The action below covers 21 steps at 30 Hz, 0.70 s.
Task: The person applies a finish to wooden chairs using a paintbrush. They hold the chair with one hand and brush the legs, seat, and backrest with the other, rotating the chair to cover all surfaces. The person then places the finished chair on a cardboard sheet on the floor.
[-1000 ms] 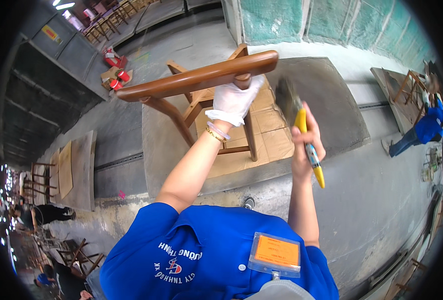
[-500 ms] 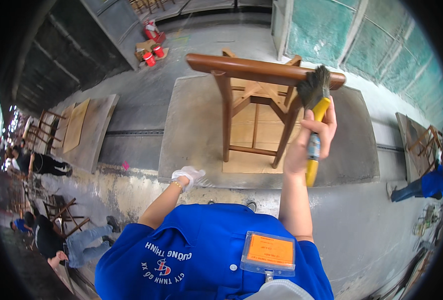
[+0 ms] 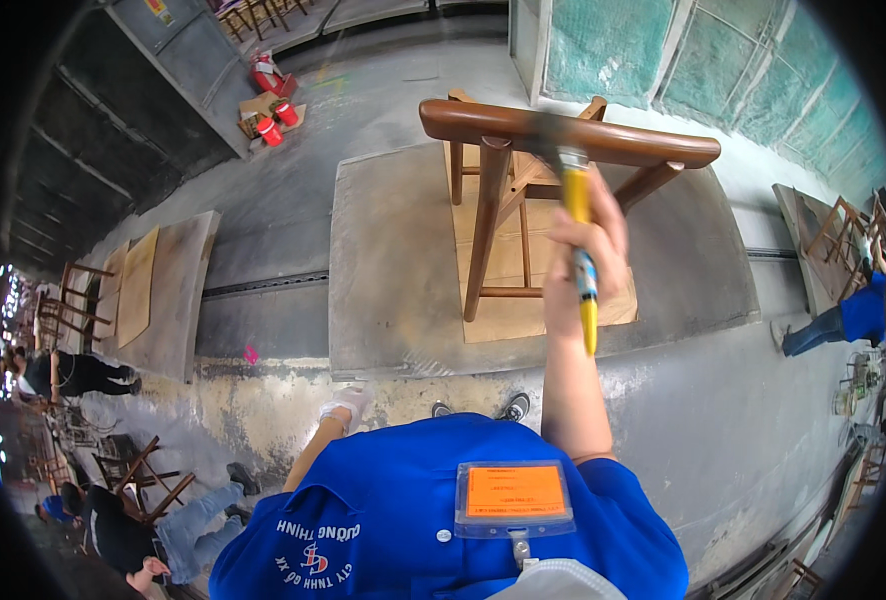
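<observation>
My right hand [image 3: 603, 240] is closed round a brush [image 3: 577, 190] with a yellow handle. The dark bristles, smeared by motion, lie against the top rail of a brown wooden chair frame [image 3: 653, 146]. The chair has an open seat frame and stands on a sheet of cardboard [image 3: 488, 325], which lies on a large grey board [image 3: 388, 270]. Low on the left, near the board's front edge, my left hand [image 3: 347, 402] wears a white glove; its fingers are blurred, and I see nothing in it.
Red containers [image 3: 269, 130] and a carton stand on the floor at the far left. Another board [image 3: 178, 290] with a chair [image 3: 83, 310] is on the left, and a similar one [image 3: 805, 240] on the right. People work at both sides. Green-covered panels [image 3: 603, 60] rise at the back right.
My right hand has swept the brush leftward along the chair's top rail. The brush handle now points more nearly straight toward me. My left hand has drawn slightly left and nearer, and my view has shifted.
</observation>
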Tool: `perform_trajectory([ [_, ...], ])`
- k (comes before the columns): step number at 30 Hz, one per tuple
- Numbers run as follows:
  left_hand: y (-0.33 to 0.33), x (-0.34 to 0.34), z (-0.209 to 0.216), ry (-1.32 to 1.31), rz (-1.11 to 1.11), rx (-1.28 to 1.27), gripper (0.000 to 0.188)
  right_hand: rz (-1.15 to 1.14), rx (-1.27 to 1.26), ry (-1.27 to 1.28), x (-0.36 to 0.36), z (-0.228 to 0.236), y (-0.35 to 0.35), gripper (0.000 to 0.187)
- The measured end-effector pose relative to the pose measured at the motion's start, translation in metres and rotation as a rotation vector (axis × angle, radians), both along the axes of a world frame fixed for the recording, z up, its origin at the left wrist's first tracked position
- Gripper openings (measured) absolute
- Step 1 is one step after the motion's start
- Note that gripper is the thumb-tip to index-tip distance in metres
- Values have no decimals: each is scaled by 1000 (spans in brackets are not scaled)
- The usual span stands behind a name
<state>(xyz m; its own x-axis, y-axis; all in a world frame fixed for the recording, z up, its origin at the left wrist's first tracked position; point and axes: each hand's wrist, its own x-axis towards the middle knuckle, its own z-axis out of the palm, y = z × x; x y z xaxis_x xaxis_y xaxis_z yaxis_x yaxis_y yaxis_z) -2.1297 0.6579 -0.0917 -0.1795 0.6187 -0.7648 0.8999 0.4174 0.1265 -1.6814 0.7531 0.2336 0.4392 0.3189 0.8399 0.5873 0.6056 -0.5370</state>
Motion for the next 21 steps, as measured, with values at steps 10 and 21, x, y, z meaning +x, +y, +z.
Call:
perform_trajectory([
  [10, 4, -76, -27, 73, -299, -96, 61, 216, -18, -125, -108, -13, 54, 18],
  [21, 80, -39, -14, -87, -79, -18, 56, -524, 97, 85, 106, -7, -11, 21],
])
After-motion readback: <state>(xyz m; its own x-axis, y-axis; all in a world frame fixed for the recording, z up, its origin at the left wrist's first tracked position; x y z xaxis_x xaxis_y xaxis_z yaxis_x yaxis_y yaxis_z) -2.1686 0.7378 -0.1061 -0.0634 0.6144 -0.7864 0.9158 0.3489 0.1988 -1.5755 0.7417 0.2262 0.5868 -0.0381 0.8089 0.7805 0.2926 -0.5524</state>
